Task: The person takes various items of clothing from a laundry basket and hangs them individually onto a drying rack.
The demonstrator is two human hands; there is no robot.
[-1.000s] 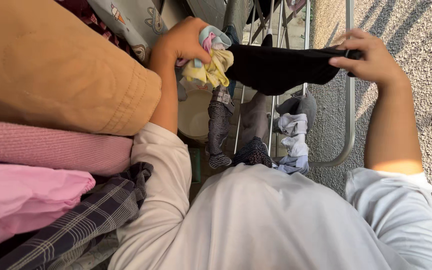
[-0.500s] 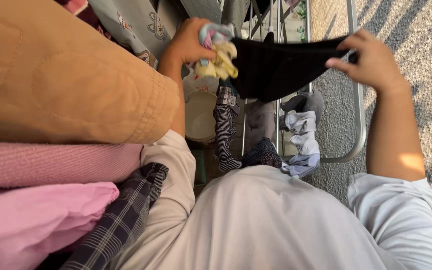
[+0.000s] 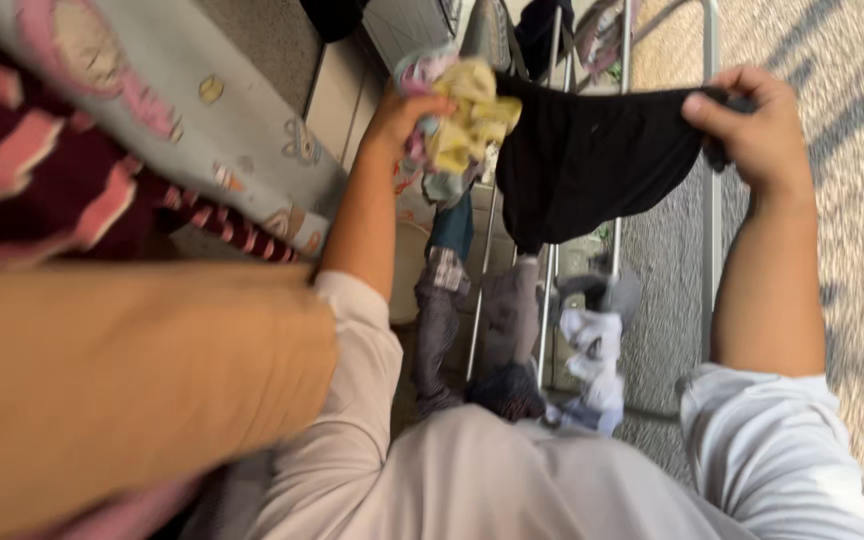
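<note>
A black garment (image 3: 592, 160) is stretched between my two hands above a metal drying rack (image 3: 712, 230). My right hand (image 3: 757, 130) pinches its right edge. My left hand (image 3: 402, 110) holds its left edge together with a bundle of small clothes (image 3: 462, 115), yellow, pink and pale blue. Below the black garment, socks and small grey, white and dark items (image 3: 592, 340) hang on the rack's bars. The picture is blurred by motion.
A pile of laundry lies over my left arm: a tan garment (image 3: 132, 390), a pale patterned cloth (image 3: 172, 110) and a dark red striped piece (image 3: 42, 190). A pale round container (image 3: 410, 275) stands under the rack. Pebbled ground (image 3: 852, 250) runs along the right.
The view has swung and tilted, so the laundry pile now shows more patterned and red cloth. Both hands have lifted the black garment slightly higher and keep it spread.
</note>
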